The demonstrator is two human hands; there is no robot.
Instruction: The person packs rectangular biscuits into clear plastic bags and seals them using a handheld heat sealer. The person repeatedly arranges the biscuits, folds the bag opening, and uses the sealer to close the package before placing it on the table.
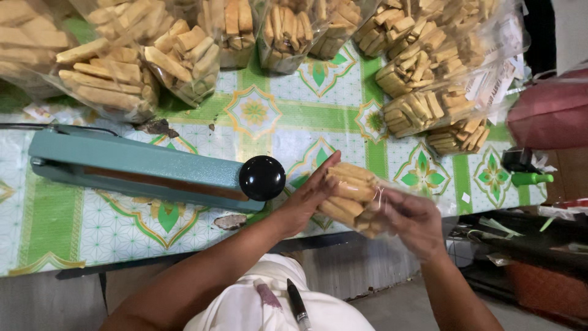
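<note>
Green-patterned tablecloth (92,227), perhaps concrete floor (392,306).

The tablecloth (202,122) is white with green bands and a tile pattern of green and yellow-orange medallions. The heat sealer (135,165) is dull teal with a reddish-brown strip along its bar and a glossy black knob (262,178). The biscuit sticks in the clear bag (352,199) are pale golden tan, as are those in the clear bags (422,67) behind. A pen (298,306) is black against white cloth (245,306). A small handle (531,179) is bright green.
</note>
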